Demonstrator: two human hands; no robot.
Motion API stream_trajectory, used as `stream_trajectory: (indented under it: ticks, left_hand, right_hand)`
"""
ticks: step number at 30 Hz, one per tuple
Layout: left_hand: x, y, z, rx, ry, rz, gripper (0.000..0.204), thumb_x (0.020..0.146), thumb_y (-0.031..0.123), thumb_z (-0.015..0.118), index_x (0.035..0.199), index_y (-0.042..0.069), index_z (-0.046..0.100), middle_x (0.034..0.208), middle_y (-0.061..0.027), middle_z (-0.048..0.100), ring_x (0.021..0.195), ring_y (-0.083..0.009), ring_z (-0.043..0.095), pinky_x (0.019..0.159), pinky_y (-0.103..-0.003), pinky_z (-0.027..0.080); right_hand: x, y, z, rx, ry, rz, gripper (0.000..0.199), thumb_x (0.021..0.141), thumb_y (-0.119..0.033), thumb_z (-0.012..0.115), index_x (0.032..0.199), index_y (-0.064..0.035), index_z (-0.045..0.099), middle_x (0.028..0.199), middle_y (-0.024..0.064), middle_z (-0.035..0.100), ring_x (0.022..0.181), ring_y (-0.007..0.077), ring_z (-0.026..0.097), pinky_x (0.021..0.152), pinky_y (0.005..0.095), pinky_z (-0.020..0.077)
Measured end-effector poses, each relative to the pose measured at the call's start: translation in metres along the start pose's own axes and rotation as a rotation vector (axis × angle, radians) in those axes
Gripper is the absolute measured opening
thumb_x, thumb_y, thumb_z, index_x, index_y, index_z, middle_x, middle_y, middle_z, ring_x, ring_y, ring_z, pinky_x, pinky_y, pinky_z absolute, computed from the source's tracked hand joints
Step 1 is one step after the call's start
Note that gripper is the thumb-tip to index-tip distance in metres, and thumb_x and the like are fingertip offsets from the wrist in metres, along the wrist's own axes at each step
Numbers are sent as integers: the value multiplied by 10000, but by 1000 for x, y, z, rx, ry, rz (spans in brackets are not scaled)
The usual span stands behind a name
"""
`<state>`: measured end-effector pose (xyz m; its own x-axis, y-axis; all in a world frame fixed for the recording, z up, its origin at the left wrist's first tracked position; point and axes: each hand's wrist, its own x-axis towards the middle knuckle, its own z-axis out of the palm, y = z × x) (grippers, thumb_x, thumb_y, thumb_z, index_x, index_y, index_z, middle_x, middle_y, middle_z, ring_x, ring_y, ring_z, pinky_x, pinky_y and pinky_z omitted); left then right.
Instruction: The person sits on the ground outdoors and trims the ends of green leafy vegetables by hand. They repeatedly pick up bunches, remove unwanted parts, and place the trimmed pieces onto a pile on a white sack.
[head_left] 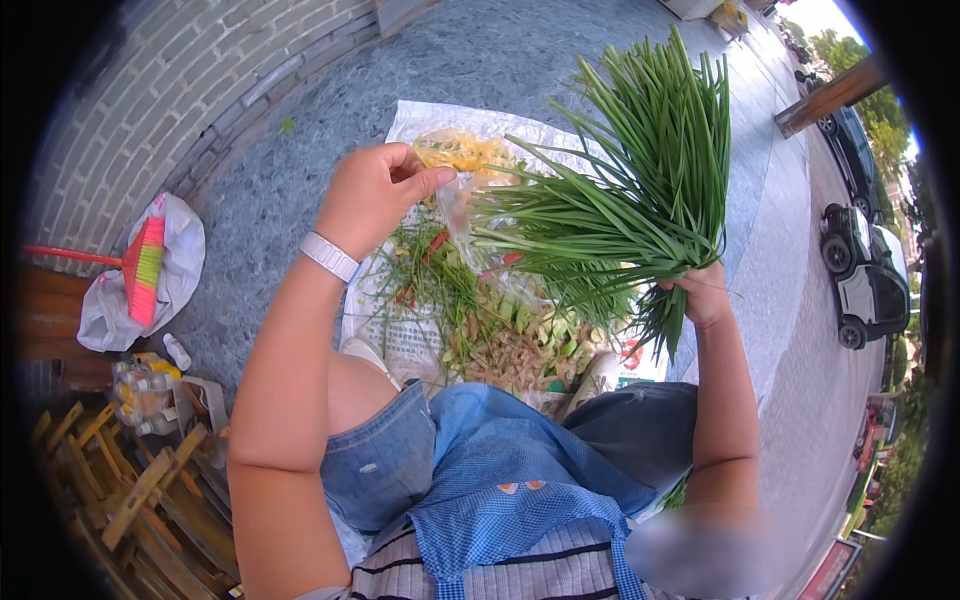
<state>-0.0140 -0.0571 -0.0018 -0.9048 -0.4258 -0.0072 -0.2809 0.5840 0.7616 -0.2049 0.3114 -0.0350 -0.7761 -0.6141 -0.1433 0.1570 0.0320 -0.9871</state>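
Observation:
My right hand (705,295) is closed round the lower end of a large bunch of green chives (650,190), whose long leaves fan out up and to the left. My left hand (385,190), with a pale watch band at the wrist, pinches the edge of a thin clear plastic bag (465,150) with yellow on it. Beneath both hands lies a white printed sheet (410,125) on the ground. Loose green stalks (430,265) and a heap of pale peelings and leaf scraps (510,340) are spread over it. Some of the sheet is hidden behind the chives.
A red-handled broom (145,270) leans on a white bag (190,235) at the left, by a brick wall (190,90). Plastic bottles (145,395) and stacked wooden pieces (140,500) are at lower left. Parked vehicles (865,275) stand along the road at right.

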Motion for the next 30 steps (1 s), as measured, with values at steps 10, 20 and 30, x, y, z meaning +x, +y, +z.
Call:
stream_trajectory:
  ticks: [10, 20, 30]
  left_hand:
    - [-4, 13, 26, -296, -296, 115, 198, 915, 192, 663, 943, -3, 679, 768, -21, 662, 684, -72, 586, 614, -252, 481]
    - [-3, 22, 22, -411, -169, 58, 196, 964, 137, 555, 1021, -18, 662, 745, -16, 647, 651, -73, 575, 629, -242, 487]
    - [2, 21, 19, -153, -234, 247, 213, 915, 185, 621, 958, -16, 676, 733, -65, 645, 546, -133, 564, 610, -270, 485]
  right_hand:
    - [3, -4, 13, 102, -39, 41, 250, 743, 104, 629, 974, 16, 594, 809, 89, 610, 624, 163, 532, 552, 281, 422]
    - [7, -5, 20, 281, -148, 70, 290, 744, 29, 620, 1023, 0, 544, 774, 74, 548, 560, 129, 446, 507, 258, 347]
    - [4, -4, 33, 360, -109, 166, 214, 775, 31, 600, 984, 9, 562, 737, 61, 534, 552, 120, 444, 497, 243, 328]
